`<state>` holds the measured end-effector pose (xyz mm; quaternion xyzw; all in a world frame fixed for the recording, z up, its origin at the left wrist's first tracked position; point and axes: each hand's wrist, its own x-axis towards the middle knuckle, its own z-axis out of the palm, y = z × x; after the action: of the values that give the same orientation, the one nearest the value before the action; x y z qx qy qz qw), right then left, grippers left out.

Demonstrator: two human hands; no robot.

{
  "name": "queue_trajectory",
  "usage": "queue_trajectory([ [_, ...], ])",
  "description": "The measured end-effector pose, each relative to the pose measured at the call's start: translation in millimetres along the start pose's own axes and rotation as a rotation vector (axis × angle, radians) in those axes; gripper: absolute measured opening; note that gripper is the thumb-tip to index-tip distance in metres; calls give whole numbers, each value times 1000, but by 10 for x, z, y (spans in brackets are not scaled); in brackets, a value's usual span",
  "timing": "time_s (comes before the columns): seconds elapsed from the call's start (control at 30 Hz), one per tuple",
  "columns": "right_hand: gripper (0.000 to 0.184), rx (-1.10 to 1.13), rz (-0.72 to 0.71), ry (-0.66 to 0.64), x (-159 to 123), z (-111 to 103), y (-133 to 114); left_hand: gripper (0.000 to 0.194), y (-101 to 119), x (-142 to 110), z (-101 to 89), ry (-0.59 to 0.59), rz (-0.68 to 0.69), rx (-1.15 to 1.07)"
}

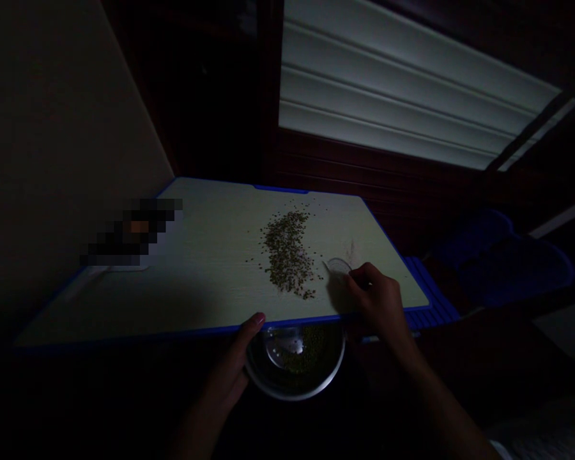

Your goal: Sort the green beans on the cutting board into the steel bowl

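Observation:
A pile of small green-brown beans [288, 254] lies scattered on a pale table [206, 268] with a blue rim. My left hand [237, 358] grips the rim of a round metal bowl [294, 361], held just below the table's front edge; the bowl has beans in it. My right hand [376, 300] rests on the table to the right of the pile, fingers pinched on a small clear round piece [338, 265] that I cannot name.
A blurred dark object [129, 233] sits at the table's left. A blue chair [498, 255] stands to the right. A pale wall is on the left, and a slatted bright window [388, 89] is behind. The room is very dark.

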<state>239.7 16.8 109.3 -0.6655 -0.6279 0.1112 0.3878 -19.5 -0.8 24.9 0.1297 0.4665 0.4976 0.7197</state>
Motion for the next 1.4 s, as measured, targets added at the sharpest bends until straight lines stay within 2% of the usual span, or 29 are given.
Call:
queue_trajectory([
  [0.23, 18, -56, -43, -9, 23, 109, -78, 37, -10, -2, -19, -30, -34, 7],
  [0.5, 20, -171, 24, 109, 388, 104, 133, 41, 1, -3, -28, -34, -38, 9],
  [0.77, 25, -115, -13, 165, 466, 43, 237, 45, -15, -1, -30, -17, -39, -1],
  [0.83, 27, -62, -56, 132, 577, 39, 209, 45, -10, -4, -16, -21, -27, -20],
  [0.9, 30, 40, -133, 17, 734, 35, 180, 46, 5, -12, 2, -18, -12, -35],
  [1.03, 33, 72, -173, -45, 966, 17, 158, 36, 23, -27, 14, -9, -20, -31],
  [1.2, 33, 80, -210, -78, 810, -25, 234, 33, -28, -21, 10, -26, 31, -75],
  [1.4, 31, 21, -216, 12, 631, -55, 350, 45, -36, -23, 34, -10, 12, -123],
])
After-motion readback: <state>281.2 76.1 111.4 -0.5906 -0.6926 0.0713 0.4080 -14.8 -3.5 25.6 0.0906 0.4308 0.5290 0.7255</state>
